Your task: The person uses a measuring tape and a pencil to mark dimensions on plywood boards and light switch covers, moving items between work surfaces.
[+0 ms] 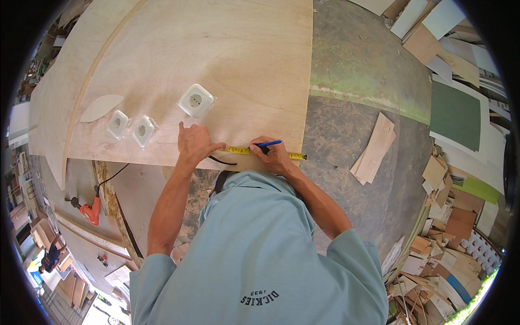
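Note:
A large plywood sheet (249, 70) lies before me. Along its near edge a yellow tape measure (238, 150) is stretched out, its blade reaching the sheet's right edge. My left hand (196, 143) is at the blade's left end, thumb stretched onto it and another finger pointing outward; the tape's case is not visible and seems covered by this hand. My right hand (272, 157) rests on the blade, closed around a blue pen (269, 143) tilted over the tape. Beyond my left hand sits a white wall socket (196, 101), apparently in clear wrapping.
Two more white sockets, one on the left (117, 124) and one beside it (144, 130), lie near an oval wooden piece (101, 108). A corded red power tool (91, 210) is at lower left. Thin wooden strips (374, 149) lie on the floor; offcuts (433, 260) pile up at right.

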{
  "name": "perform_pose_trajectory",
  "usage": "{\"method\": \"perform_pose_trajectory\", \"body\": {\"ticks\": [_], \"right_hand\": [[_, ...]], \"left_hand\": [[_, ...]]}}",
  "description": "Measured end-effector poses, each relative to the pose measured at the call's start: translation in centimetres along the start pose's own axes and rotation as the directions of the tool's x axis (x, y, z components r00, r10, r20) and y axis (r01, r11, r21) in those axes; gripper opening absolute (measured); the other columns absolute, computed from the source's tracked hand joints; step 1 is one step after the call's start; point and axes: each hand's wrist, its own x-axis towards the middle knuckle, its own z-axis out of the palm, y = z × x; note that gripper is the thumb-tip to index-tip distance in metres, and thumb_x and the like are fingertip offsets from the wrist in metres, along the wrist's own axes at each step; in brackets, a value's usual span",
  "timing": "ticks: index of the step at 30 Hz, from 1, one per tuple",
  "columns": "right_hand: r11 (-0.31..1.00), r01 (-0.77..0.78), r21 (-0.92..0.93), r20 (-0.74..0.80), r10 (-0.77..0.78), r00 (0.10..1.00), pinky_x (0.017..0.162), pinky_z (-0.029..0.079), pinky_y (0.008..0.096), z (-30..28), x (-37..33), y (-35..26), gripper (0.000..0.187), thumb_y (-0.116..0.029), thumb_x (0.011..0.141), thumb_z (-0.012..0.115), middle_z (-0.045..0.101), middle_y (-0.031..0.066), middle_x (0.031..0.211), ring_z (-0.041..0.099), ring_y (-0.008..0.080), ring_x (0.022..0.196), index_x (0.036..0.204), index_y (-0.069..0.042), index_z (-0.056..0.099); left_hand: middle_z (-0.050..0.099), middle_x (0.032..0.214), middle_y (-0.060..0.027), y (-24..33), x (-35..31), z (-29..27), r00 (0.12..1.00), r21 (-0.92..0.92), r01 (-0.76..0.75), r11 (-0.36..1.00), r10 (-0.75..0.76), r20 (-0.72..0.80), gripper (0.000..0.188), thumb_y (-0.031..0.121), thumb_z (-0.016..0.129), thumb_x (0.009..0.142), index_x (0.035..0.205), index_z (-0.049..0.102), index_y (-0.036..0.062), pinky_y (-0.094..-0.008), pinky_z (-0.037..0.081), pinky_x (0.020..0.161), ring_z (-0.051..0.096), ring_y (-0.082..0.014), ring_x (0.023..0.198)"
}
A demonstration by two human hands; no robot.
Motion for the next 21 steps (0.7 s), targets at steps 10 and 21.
{"method": "perform_pose_trajectory", "body": {"ticks": [10,21], "right_hand": [[1.0,-0.002,0.025,0.002,0.002,1.0,0.064,0.047,0.0284,0.0,0.0,0.1,0.012,-0.013,0.096,0.07,0.068,0.0056,0.081,0.056,0.012,0.07,0.098,-0.001,0.072],[1.0,0.002,0.014,-0.008,-0.002,1.0,0.062,0.046,0.0284,0.1,0.0,0.2,0.012,-0.013,0.096,0.07,0.067,0.0057,0.08,0.054,0.012,0.068,0.098,-0.001,0.072]], "left_hand": [[0.072,0.072,-0.0159,-0.2,0.0,0.3,1.0,0.003,-0.011,1.0,0.011,-0.024,0.071,0.074,0.081,0.062,0.068,0.074,0.0033,-0.0545,0.036,0.114,0.073,-0.032,0.079],[0.072,0.07,-0.0162,0.0,-0.1,0.2,0.999,0.006,-0.01,1.0,0.01,-0.031,0.072,0.074,0.081,0.062,0.068,0.074,0.0026,-0.0548,0.036,0.115,0.073,-0.0322,0.079]]}}
